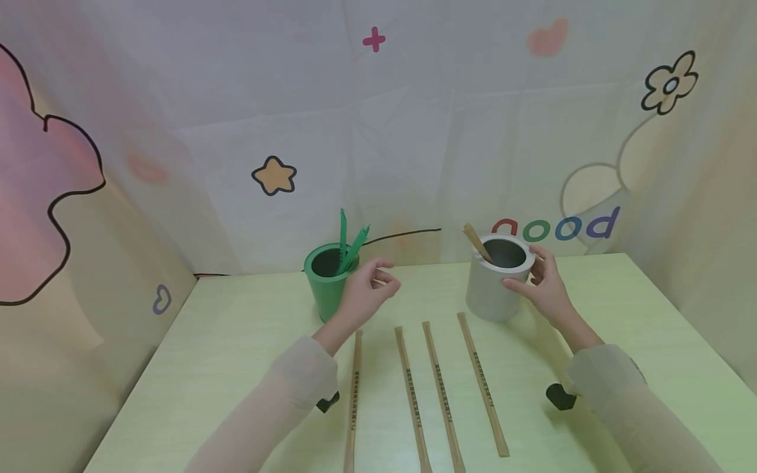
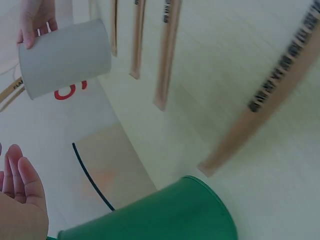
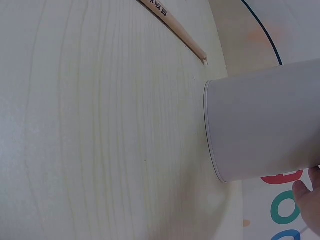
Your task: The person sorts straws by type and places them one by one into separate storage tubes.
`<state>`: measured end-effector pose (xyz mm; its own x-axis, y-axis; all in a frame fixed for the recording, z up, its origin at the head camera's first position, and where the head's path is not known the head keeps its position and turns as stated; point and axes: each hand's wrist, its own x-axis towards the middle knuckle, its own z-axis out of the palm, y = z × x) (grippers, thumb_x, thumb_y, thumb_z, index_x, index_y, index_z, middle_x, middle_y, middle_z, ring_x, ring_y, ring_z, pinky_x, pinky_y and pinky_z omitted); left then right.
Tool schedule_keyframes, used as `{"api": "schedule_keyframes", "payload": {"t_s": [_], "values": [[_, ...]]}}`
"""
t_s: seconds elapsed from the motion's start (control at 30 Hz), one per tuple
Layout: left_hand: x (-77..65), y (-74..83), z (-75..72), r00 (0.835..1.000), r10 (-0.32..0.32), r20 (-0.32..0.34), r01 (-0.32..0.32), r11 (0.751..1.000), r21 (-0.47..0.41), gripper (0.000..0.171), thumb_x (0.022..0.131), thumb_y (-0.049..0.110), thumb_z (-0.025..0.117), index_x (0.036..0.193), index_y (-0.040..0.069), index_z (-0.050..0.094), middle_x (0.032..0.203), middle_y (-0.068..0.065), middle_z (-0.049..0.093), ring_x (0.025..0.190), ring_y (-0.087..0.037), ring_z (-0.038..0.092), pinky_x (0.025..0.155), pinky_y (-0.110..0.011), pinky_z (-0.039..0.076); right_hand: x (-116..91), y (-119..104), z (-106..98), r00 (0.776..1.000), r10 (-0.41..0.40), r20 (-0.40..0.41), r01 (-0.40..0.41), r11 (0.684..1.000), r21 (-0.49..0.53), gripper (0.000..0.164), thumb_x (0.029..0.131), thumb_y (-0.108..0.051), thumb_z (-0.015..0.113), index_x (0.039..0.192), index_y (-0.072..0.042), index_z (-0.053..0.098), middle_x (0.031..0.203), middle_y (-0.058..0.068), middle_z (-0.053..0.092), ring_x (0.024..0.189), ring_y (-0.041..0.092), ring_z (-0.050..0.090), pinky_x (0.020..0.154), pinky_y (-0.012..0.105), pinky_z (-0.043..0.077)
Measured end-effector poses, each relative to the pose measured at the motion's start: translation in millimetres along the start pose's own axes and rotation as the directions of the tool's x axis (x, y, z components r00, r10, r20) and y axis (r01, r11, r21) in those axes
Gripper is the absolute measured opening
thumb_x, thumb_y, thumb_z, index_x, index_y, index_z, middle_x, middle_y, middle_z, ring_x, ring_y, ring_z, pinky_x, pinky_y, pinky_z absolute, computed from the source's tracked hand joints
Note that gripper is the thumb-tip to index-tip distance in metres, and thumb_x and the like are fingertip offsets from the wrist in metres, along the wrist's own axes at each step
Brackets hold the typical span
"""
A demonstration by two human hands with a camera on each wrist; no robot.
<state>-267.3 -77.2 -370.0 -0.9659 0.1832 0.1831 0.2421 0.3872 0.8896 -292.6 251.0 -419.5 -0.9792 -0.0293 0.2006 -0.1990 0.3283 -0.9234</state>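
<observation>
My left hand is beside the green cup, its fingers loosely bent and nothing between them. Two green wrapped straws stand in that cup, leaning on its rim. At the right, my right hand grips the side of the white cup, thumb in front and fingers near the rim. A brown paper-wrapped straw leans out of the white cup's left side. In the right wrist view, only fingertips show at the cup's wall.
Several brown paper-wrapped straws with dark print lie lengthwise on the pale wooden table, between the forearms. A printed cloth hangs directly behind the cups and along both sides.
</observation>
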Motion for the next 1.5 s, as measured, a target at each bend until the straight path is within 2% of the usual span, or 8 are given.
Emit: {"api": "schedule_keyframes", "payload": {"t_s": [0.13, 0.33, 0.53, 0.7, 0.83, 0.97, 1.27, 1.5], "values": [[-5.6, -13.7, -7.1, 0.999, -0.039, 0.008, 0.039, 0.999, 0.018, 0.032, 0.081, 0.018, 0.062, 0.111, 0.016, 0.054, 0.088, -0.004, 0.064, 0.069, -0.017, 0.060, 0.062, -0.024, 0.049, -1.1, -2.1, 0.3, 1.000, -0.001, 0.001, 0.001, 1.000, -0.008, 0.087, 0.079, -0.019, 0.066, 0.139, -0.009, 0.004, 0.145, 0.023, 0.013, 0.132, 0.041, 0.015, 0.104, 0.056, 0.014], [-16.4, -32.1, -14.7, 0.996, -0.091, 0.020, 0.090, 0.995, 0.033, 0.033, 0.081, 0.017, 0.062, 0.113, 0.014, 0.051, 0.088, -0.004, 0.064, 0.066, -0.012, 0.059, 0.060, -0.025, 0.050, -1.5, -2.9, 0.3, 1.000, -0.001, -0.001, 0.001, 1.000, -0.015, 0.087, 0.079, -0.020, 0.066, 0.139, -0.009, 0.004, 0.145, 0.023, 0.013, 0.132, 0.041, 0.015, 0.104, 0.056, 0.015], [-28.1, -50.4, -18.7, 0.996, -0.090, 0.026, 0.089, 0.995, 0.053, 0.035, 0.080, 0.015, 0.062, 0.113, 0.011, 0.052, 0.086, -0.005, 0.064, 0.064, -0.012, 0.060, 0.061, -0.024, 0.050, -1.5, -3.6, 0.3, 1.000, 0.000, 0.001, 0.000, 1.000, -0.013, 0.087, 0.079, -0.020, 0.066, 0.139, -0.009, 0.003, 0.145, 0.023, 0.012, 0.132, 0.042, 0.015, 0.104, 0.056, 0.015], [-37.1, -64.2, -19.9, 0.993, -0.105, 0.050, 0.098, 0.986, 0.133, 0.035, 0.079, 0.014, 0.064, 0.113, 0.009, 0.053, 0.087, -0.004, 0.065, 0.063, -0.011, 0.056, 0.058, -0.023, 0.047, -2.7, -4.9, 0.0, 1.000, 0.001, -0.002, -0.001, 1.000, -0.009, 0.087, 0.079, -0.020, 0.066, 0.139, -0.009, 0.003, 0.145, 0.023, 0.012, 0.132, 0.042, 0.014, 0.104, 0.057, 0.014], [-43.4, -72.5, -20.6, 0.988, -0.130, 0.084, 0.114, 0.977, 0.178, 0.036, 0.079, 0.014, 0.064, 0.112, 0.005, 0.053, 0.088, -0.005, 0.065, 0.065, -0.012, 0.054, 0.058, -0.023, 0.046, -3.4, -5.6, 0.6, 1.000, -0.006, -0.003, 0.006, 1.000, -0.002, 0.086, 0.079, -0.020, 0.066, 0.139, -0.008, 0.004, 0.145, 0.024, 0.012, 0.131, 0.042, 0.014, 0.104, 0.057, 0.013], [-48.5, -81.8, -21.4, 0.981, -0.153, 0.116, 0.131, 0.975, 0.177, 0.035, 0.079, 0.012, 0.063, 0.112, 0.003, 0.052, 0.089, -0.008, 0.063, 0.068, -0.013, 0.058, 0.059, -0.024, 0.048, -3.5, -5.8, 1.3, 1.000, -0.010, -0.004, 0.010, 1.000, -0.002, 0.086, 0.079, -0.020, 0.066, 0.139, -0.007, 0.004, 0.145, 0.025, 0.013, 0.131, 0.042, 0.015, 0.104, 0.057, 0.014], [-56.3, -96.9, -21.5, 0.974, -0.176, 0.140, 0.144, 0.966, 0.215, 0.035, 0.078, 0.010, 0.065, 0.109, 0.004, 0.052, 0.088, -0.010, 0.063, 0.072, -0.015, 0.060, 0.058, -0.024, 0.049, -3.3, -5.3, 1.4, 1.000, -0.014, -0.004, 0.014, 1.000, 0.001, 0.085, 0.080, -0.020, 0.065, 0.139, -0.007, 0.005, 0.144, 0.025, 0.013, 0.131, 0.043, 0.015, 0.104, 0.057, 0.013], [-58.9, -104.9, -17.8, 0.967, -0.191, 0.168, 0.142, 0.954, 0.265, 0.041, 0.076, 0.009, 0.066, 0.113, 0.004, 0.049, 0.086, -0.008, 0.062, 0.058, -0.011, 0.055, 0.051, -0.024, 0.047, -3.5, -5.8, 1.4, 1.000, -0.010, -0.001, 0.010, 1.000, -0.003, 0.086, 0.080, -0.020, 0.065, 0.139, -0.008, 0.004, 0.144, 0.024, 0.013, 0.131, 0.042, 0.015, 0.103, 0.058, 0.014]]}}
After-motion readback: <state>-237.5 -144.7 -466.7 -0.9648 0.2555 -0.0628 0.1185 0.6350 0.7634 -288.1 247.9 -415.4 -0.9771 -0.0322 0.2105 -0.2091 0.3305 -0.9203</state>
